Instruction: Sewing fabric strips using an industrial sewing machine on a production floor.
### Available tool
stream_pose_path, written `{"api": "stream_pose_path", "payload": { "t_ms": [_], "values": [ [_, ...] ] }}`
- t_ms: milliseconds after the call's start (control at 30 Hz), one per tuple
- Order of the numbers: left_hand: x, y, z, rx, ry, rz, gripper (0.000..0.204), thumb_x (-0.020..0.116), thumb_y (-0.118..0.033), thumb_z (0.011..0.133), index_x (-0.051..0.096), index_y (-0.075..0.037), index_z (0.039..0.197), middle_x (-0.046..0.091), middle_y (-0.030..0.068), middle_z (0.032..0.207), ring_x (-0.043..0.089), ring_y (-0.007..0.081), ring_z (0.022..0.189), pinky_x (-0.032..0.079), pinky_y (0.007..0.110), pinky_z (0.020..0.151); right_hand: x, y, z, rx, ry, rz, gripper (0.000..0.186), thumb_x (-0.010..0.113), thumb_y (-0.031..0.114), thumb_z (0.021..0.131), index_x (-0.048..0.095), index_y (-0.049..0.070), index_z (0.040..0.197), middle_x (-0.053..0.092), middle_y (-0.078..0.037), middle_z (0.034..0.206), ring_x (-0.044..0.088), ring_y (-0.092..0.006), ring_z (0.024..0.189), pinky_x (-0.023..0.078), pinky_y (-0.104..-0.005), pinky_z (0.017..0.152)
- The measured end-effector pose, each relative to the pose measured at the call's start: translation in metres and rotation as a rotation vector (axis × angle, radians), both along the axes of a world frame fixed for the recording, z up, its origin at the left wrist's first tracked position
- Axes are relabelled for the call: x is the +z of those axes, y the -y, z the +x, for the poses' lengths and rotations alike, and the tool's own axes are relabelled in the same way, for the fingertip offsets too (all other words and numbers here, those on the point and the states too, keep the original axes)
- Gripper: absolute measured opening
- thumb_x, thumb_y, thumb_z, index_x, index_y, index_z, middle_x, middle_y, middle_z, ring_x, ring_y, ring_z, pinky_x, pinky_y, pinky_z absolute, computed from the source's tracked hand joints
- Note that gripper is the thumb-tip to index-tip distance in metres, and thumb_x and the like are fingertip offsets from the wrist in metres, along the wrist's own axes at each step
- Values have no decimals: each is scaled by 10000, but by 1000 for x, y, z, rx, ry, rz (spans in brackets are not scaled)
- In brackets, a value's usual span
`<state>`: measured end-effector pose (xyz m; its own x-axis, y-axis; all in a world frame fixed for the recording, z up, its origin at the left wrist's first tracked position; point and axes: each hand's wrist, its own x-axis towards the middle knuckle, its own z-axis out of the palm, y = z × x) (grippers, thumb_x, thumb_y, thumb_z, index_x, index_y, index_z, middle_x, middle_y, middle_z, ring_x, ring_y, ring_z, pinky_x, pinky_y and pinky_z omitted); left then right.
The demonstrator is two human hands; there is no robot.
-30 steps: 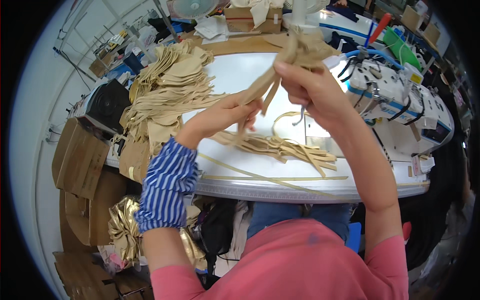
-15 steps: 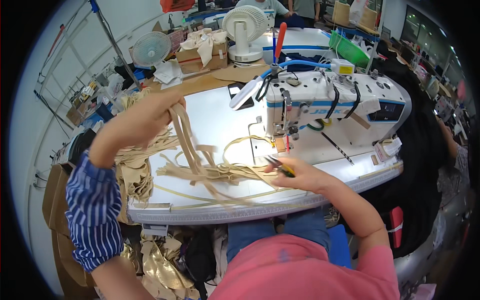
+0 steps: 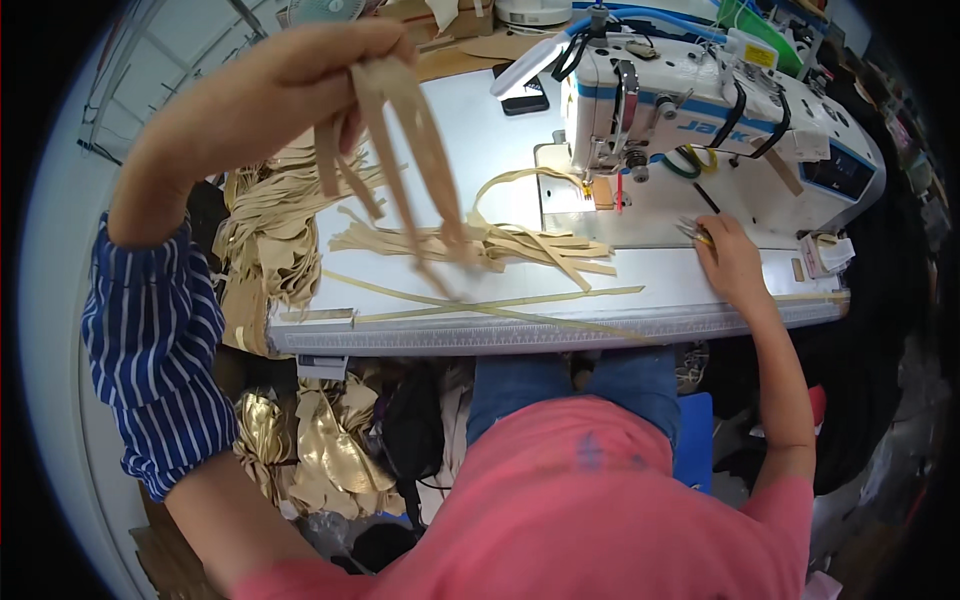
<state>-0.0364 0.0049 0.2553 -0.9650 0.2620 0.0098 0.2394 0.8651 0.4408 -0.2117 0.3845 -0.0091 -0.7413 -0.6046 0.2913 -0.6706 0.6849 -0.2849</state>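
Note:
My left hand (image 3: pixel 300 95), raised over the left of the table, is closed around several tan fabric strips (image 3: pixel 432 150) that hang down in loops, blurred at their lower ends. Below them lies a bundle of similar strips (image 3: pixel 400 240) on the white tabletop. One narrow strip (image 3: pixel 520 175) curves from the bundle to the needle area of a white sewing machine (image 3: pixel 660 110). My right hand (image 3: pixel 735 265) rests on the table right of the needle, its fingers closed on small thread snips (image 3: pixel 695 232) with the blades pointing left.
A thick pile of tan cut pieces (image 3: pixel 275 230) covers the table's left end. Behind lies a dark phone (image 3: pixel 525 98). A slim dark rod (image 3: pixel 707 197) lies beside my right hand. Narrow strips (image 3: pixel 500 308) cross near the front edge. Gold pieces (image 3: pixel 340 445) sit below the table.
My left hand has lifted the strips up and away from the bundle. My right hand has moved right with the snips, away from the needle area. The view has tilted downward.

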Motion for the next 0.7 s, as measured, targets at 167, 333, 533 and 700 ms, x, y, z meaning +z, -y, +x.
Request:
{"api": "stream_pose_path", "payload": {
  "t_ms": [167, 333, 533, 700],
  "values": [
    [1, -44, -6, -259, -148, -474, 175, 481, -60, 920, 509, -6, 1085, 565, 114, 847, 593, 230, 758, 466, 369, 664, 41, 27, 34, 343, 343, -316, 656, 748, 248, 719, 478, 47, 1282, 503, -150, 1308, 452, -294, 1246, 341, -403, 1036],
    [-21, -76, -13, -228, -87, -367, 143, 500, -47, 899, 507, -11, 1037, 566, 153, 864, 561, 344, 781, 430, 390, 693, 88, 107, 88, 839, 803, -721, 1086, 847, 314, 620, 202, 15, 1441, 453, -152, 1351, 422, -239, 1283, 304, -401, 1068],
    [-52, 4, -11, -104, -281, -447, 156, 442, -111, 951, 538, -30, 1043, 558, 136, 811, 569, 231, 723, 458, 363, 678, 84, 123, 75, 663, 1249, -461, 347, 634, 121, 839, 520, 18, 1150, 553, -3, 766, 568, -64, 687, 459, -212, 532],
    [-131, 58, 17, 289, 172, -313, 106, 421, -22, 880, 508, -25, 940, 594, 196, 866, 569, 370, 828, 440, 421, 727, 35, 134, 53, 583, 525, -138, 307, 616, 178, 850, 539, 9, 1094, 582, -85, 761, 607, -201, 686, 475, -329, 579]
  ]
}}
